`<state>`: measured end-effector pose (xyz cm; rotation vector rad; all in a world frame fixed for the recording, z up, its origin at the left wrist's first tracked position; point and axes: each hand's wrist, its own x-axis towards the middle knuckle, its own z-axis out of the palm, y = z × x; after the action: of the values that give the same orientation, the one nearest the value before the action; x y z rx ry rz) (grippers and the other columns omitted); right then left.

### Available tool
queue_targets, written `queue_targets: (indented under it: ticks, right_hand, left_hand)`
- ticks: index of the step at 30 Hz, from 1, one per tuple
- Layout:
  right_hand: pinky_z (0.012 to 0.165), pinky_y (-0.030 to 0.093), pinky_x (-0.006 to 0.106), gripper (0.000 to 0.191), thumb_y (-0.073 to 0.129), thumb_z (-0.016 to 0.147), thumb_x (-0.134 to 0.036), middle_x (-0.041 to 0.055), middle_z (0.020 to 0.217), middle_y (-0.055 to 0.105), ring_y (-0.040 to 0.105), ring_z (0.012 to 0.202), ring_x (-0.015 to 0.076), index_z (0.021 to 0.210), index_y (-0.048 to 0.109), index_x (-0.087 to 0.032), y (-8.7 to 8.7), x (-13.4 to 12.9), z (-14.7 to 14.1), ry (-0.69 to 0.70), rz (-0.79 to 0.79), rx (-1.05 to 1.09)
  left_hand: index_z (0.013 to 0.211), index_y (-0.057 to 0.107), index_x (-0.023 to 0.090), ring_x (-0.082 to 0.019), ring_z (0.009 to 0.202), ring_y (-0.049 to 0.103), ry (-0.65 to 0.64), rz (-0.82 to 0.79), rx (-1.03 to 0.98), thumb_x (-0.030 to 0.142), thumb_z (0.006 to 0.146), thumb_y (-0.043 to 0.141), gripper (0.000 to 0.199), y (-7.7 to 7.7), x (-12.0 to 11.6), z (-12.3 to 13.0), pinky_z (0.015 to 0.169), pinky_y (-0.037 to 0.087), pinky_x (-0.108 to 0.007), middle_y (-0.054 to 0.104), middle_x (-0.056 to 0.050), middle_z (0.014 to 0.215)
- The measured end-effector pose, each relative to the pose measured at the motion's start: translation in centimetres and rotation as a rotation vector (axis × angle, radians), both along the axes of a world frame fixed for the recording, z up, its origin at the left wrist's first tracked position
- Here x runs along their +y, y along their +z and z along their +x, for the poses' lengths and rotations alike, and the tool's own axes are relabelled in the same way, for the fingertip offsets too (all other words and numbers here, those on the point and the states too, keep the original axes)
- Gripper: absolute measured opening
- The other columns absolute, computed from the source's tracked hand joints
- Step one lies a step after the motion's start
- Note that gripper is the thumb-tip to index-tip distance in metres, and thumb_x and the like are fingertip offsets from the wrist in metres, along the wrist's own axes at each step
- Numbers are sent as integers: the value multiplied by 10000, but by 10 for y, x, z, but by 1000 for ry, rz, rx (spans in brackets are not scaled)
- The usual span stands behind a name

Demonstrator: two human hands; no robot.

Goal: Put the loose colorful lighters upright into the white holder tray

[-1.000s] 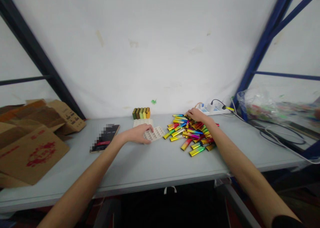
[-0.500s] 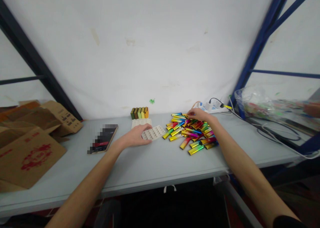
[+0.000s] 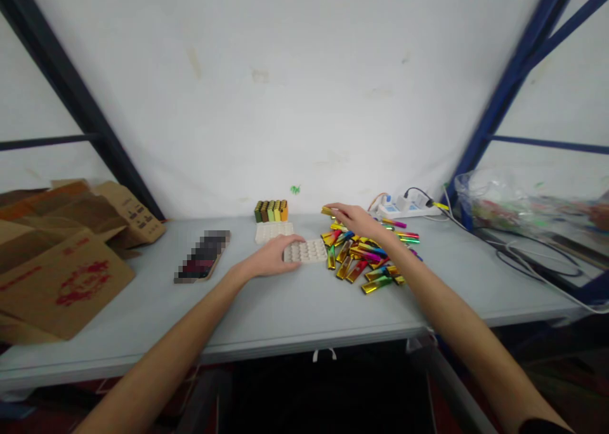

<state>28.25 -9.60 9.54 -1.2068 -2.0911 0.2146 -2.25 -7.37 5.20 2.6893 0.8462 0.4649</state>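
My left hand [image 3: 277,255] grips the left end of a white tray [image 3: 307,251] with rows of small pockets. Between the fingers of my right hand [image 3: 349,215] is a yellow shiny piece [image 3: 327,210], held above the back edge of the pile. That pile of shiny multicoloured lighter-like pieces [image 3: 364,256] lies to the right of the held tray. A second white tray [image 3: 273,232] rests behind my left hand, and just behind it a block of green, yellow and orange pieces [image 3: 271,210] stands upright by the wall.
A phone [image 3: 203,256] lies at the left, beside brown cardboard boxes [image 3: 71,269]. At the back right is a white power strip [image 3: 404,207] with cables. A clear plastic bag [image 3: 495,199] and a blurred person's hand [image 3: 600,215] are at the far right.
My right hand has moved left and up out of the pile with a yellow piece. Some pieces in the pile have shifted. My left hand and its tray are slightly further right.
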Motion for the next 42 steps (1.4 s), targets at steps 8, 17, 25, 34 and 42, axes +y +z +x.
queue_targets:
  ticks: [8, 17, 25, 34, 42]
  right_hand:
    - [555, 390, 255, 450, 715, 822, -611, -14, 652, 590, 492, 596, 129, 820, 669, -163, -9, -18, -44, 96, -259, 343]
    - [666, 511, 275, 468, 534, 932, -677, 3, 797, 640, 629, 730, 154, 996, 568, -216, -23, -24, -65, 305, -508, 644]
    - [446, 239, 241, 555, 513, 880, -721, -74, 551, 296, 275, 480, 93, 642, 375, -239, -28, -27, -80, 68, -370, 647]
    - [523, 211, 268, 355, 439, 825, -453, -46, 561, 265, 303, 544, 110, 567, 326, -236, -36, -24, -84, -206, -166, 419]
    - [540, 296, 251, 425, 495, 926, -574, -61, 602, 385, 380, 567, 118, 689, 408, -232, -37, -25, -85, -56, -178, 451]
  left_hand:
    - [1352, 600, 141, -333, 1132, 628, 154, -22, 48, 682, 696, 752, 864, 1, 10, -13, 997, 485, -414, 653, -156, 1244]
    - [1106, 684, 157, -294, 960, 642, 159, -6, 37, 751, 631, 758, 764, 2, 7, -9, 853, 502, -368, 674, -109, 1053]
    - [1093, 688, 163, -292, 957, 637, 153, 6, 28, 735, 634, 764, 738, 1, 7, -9, 855, 496, -371, 673, -102, 1043]
    - [1125, 680, 135, -307, 969, 648, 183, -23, 64, 757, 619, 770, 807, 3, 5, -8, 862, 500, -377, 677, -119, 1066]
    - [1168, 665, 160, -304, 1029, 640, 171, -45, 75, 736, 606, 779, 813, 4, 8, -16, 907, 502, -380, 673, -124, 1129]
